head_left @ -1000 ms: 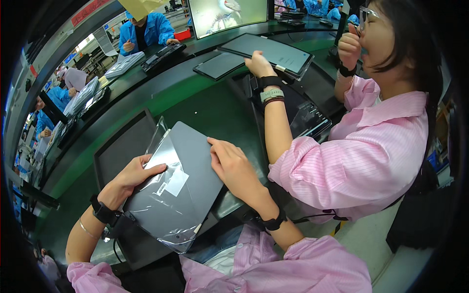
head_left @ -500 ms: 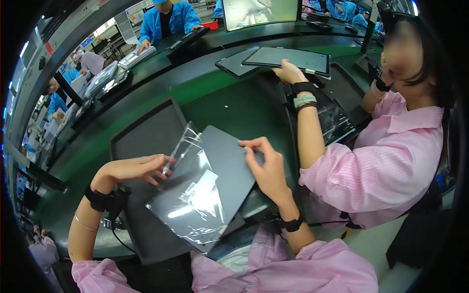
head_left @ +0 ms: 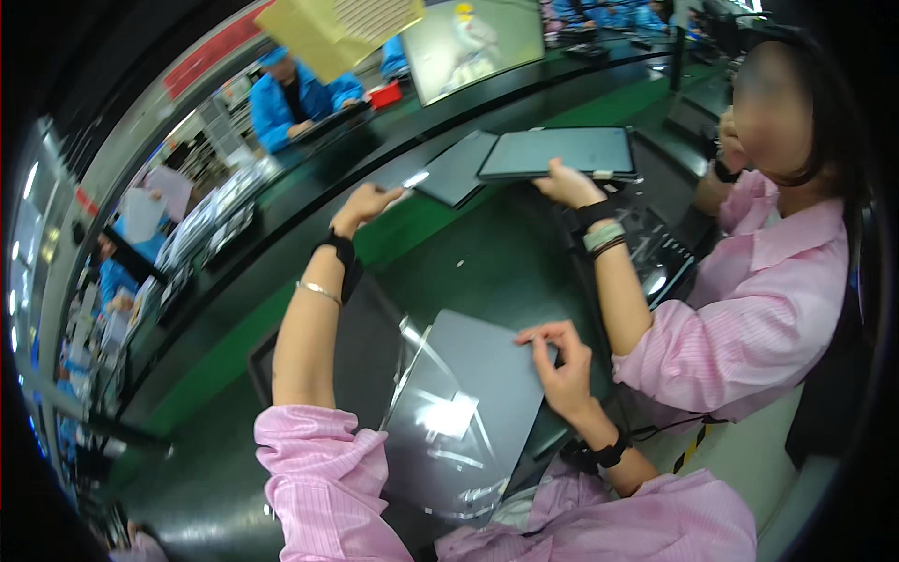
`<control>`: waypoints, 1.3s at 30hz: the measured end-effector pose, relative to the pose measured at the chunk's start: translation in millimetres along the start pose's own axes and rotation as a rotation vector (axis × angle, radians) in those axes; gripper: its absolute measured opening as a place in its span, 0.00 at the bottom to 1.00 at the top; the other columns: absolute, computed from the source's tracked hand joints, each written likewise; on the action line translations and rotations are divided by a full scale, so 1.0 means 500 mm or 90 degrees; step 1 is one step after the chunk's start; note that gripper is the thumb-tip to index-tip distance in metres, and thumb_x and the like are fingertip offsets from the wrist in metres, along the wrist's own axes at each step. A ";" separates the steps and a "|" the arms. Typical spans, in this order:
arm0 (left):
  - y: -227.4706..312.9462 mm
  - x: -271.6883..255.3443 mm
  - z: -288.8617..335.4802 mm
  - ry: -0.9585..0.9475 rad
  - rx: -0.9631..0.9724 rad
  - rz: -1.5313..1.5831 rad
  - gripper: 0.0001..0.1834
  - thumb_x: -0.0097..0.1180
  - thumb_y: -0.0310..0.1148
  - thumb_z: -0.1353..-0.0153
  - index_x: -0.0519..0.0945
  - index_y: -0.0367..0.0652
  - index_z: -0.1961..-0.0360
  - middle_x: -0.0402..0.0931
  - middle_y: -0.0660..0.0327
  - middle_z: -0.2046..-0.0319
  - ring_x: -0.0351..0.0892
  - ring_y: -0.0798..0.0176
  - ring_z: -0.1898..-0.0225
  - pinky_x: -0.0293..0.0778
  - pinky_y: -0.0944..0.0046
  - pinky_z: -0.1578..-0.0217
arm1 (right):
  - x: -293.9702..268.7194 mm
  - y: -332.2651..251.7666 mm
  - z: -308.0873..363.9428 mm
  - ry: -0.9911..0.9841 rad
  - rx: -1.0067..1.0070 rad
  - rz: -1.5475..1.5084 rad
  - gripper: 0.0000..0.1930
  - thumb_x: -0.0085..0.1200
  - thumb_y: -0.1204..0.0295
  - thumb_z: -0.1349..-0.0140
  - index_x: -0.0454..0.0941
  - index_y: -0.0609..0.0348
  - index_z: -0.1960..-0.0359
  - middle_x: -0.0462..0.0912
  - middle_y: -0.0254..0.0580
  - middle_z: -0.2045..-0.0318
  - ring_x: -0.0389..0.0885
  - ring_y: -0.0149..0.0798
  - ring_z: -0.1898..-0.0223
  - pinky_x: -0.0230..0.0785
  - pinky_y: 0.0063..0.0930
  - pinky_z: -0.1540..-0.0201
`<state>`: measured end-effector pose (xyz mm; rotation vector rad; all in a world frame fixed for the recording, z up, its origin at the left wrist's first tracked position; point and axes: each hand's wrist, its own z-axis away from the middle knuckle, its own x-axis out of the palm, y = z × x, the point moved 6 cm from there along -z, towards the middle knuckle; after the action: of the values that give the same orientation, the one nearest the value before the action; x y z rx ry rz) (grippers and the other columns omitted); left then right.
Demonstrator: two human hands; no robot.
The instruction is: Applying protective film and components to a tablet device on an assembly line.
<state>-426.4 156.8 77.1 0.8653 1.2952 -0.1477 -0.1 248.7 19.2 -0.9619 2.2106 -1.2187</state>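
Note:
A flat grey tablet-like panel (head_left: 487, 361) lies tilted in front of me, its lower left part covered by a clear plastic sleeve (head_left: 448, 419). The thumb and fingers of my right hand (head_left: 565, 370) pinch its upper right edge. Stretched forward past the panel, my left hand (head_left: 370, 206) has its fingers drawn together. A bright, blurred sliver at their tips cannot be made out. Just beyond it lies a dark tablet (head_left: 459, 170), and I cannot tell whether my hand touches it. Under the panel's left side is a black tray (head_left: 342, 347).
At right, a co-worker in pink holds another tablet (head_left: 557, 155) with a hand (head_left: 568, 184); their forearm runs close to my right hand. Beside them sits a black tray with clear wrapping (head_left: 660, 262). A monitor (head_left: 473, 47) stands at the back. Someone in blue (head_left: 290, 94) works across the bench.
My left hand has let go of the sleeve's edge and reached forward toward the dark tablet. My right hand still pinches the panel. The whole view has shifted, putting the panel lower and further right.

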 end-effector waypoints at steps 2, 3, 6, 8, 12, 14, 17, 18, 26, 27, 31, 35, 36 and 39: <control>-0.030 0.036 -0.053 0.143 0.078 0.012 0.48 0.53 0.66 0.51 0.69 0.27 0.47 0.73 0.40 0.53 0.72 0.45 0.49 0.68 0.54 0.49 | 0.009 -0.003 0.007 0.003 -0.013 0.010 0.02 0.48 0.81 0.41 0.72 0.65 0.66 0.82 0.43 0.70 0.81 0.32 0.66 0.72 0.23 0.61; -0.034 0.090 -0.097 0.146 0.058 0.046 0.50 0.52 0.66 0.51 0.68 0.26 0.46 0.71 0.37 0.50 0.69 0.41 0.45 0.64 0.54 0.45 | 0.001 0.026 -0.007 0.012 0.011 0.011 0.02 0.49 0.81 0.41 0.72 0.65 0.67 0.82 0.42 0.70 0.81 0.31 0.66 0.72 0.23 0.62; -0.108 0.112 -0.189 0.081 0.034 0.071 0.55 0.53 0.68 0.53 0.59 0.27 0.39 0.77 0.48 0.61 0.75 0.60 0.66 0.69 0.63 0.69 | 0.005 0.001 -0.001 -0.005 -0.025 0.044 0.04 0.51 0.81 0.43 0.74 0.64 0.66 0.82 0.41 0.70 0.81 0.32 0.67 0.72 0.23 0.62; -0.230 0.087 -0.208 0.257 0.069 0.145 0.56 0.56 0.67 0.54 0.57 0.29 0.38 0.76 0.48 0.62 0.76 0.59 0.63 0.70 0.62 0.64 | 0.037 -0.018 0.001 -0.053 -0.045 0.021 0.04 0.52 0.82 0.44 0.74 0.64 0.66 0.82 0.41 0.69 0.81 0.33 0.66 0.72 0.23 0.62; -0.031 0.157 -0.197 0.118 0.083 0.136 0.56 0.64 0.62 0.59 0.59 0.29 0.40 0.73 0.42 0.55 0.74 0.51 0.52 0.70 0.60 0.55 | 0.002 0.008 -0.020 -0.028 -0.025 0.063 0.04 0.52 0.83 0.44 0.73 0.65 0.66 0.81 0.43 0.67 0.82 0.36 0.63 0.72 0.25 0.59; -0.017 0.133 -0.167 0.182 0.086 0.001 0.56 0.70 0.60 0.67 0.63 0.33 0.42 0.69 0.39 0.49 0.71 0.43 0.47 0.66 0.55 0.46 | 0.006 0.010 -0.017 -0.043 -0.033 0.044 0.05 0.51 0.84 0.45 0.73 0.65 0.66 0.81 0.43 0.66 0.81 0.38 0.61 0.72 0.26 0.57; -0.007 0.109 -0.149 0.178 0.049 0.020 0.58 0.74 0.55 0.73 0.64 0.31 0.42 0.71 0.40 0.49 0.73 0.46 0.49 0.68 0.56 0.46 | 0.006 0.014 -0.021 -0.054 -0.031 0.058 0.06 0.51 0.84 0.46 0.72 0.64 0.66 0.81 0.43 0.66 0.81 0.40 0.60 0.71 0.28 0.56; -0.023 0.117 -0.158 0.174 0.049 0.018 0.58 0.74 0.55 0.73 0.64 0.31 0.42 0.71 0.40 0.49 0.73 0.46 0.49 0.68 0.56 0.46 | 0.005 0.017 -0.019 -0.052 -0.026 0.057 0.06 0.51 0.84 0.46 0.72 0.64 0.66 0.81 0.43 0.66 0.81 0.40 0.60 0.71 0.28 0.56; -0.080 0.130 -0.163 -0.088 -0.103 0.163 0.52 0.75 0.52 0.71 0.70 0.22 0.51 0.76 0.48 0.59 0.76 0.54 0.57 0.70 0.62 0.54 | -0.001 0.010 -0.014 -0.056 -0.033 0.047 0.06 0.51 0.84 0.46 0.72 0.64 0.67 0.81 0.43 0.66 0.81 0.41 0.59 0.71 0.29 0.56; -0.084 0.132 -0.162 -0.090 -0.106 0.161 0.52 0.75 0.52 0.71 0.70 0.22 0.51 0.76 0.48 0.59 0.76 0.54 0.57 0.70 0.62 0.54 | -0.003 0.009 -0.014 -0.056 -0.030 0.044 0.06 0.51 0.84 0.46 0.72 0.64 0.67 0.81 0.43 0.66 0.81 0.41 0.59 0.71 0.29 0.56; -0.169 0.105 -0.151 0.032 -0.113 0.167 0.57 0.73 0.52 0.67 0.62 0.25 0.42 0.66 0.45 0.45 0.67 0.53 0.43 0.63 0.60 0.45 | 0.009 0.008 -0.014 -0.059 -0.021 0.061 0.06 0.52 0.84 0.46 0.73 0.63 0.67 0.81 0.44 0.66 0.82 0.40 0.59 0.72 0.29 0.55; -0.055 0.090 -0.124 0.055 -0.003 0.411 0.54 0.69 0.49 0.59 0.56 0.30 0.37 0.55 0.47 0.36 0.53 0.53 0.35 0.50 0.59 0.37 | -0.013 0.013 -0.018 -0.021 -0.045 0.074 0.06 0.51 0.84 0.46 0.72 0.64 0.67 0.82 0.45 0.66 0.82 0.40 0.59 0.72 0.28 0.56; -0.021 0.089 -0.108 0.057 -0.048 0.466 0.53 0.69 0.49 0.57 0.56 0.32 0.36 0.56 0.48 0.37 0.53 0.52 0.35 0.50 0.60 0.38 | -0.017 0.015 -0.020 -0.016 -0.053 0.082 0.06 0.50 0.85 0.46 0.71 0.64 0.67 0.82 0.47 0.65 0.82 0.41 0.60 0.72 0.29 0.56; -0.112 0.034 -0.152 0.334 0.006 0.639 0.34 0.73 0.34 0.60 0.74 0.32 0.50 0.74 0.56 0.52 0.69 0.61 0.51 0.63 0.63 0.48 | 0.005 0.014 -0.016 -0.024 -0.017 0.036 0.06 0.50 0.85 0.46 0.71 0.65 0.67 0.82 0.47 0.66 0.82 0.41 0.61 0.72 0.28 0.56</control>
<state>-510.7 172.3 34.6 1.5257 1.1771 0.9133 -9.6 253.8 17.3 -0.9195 2.2146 -1.1384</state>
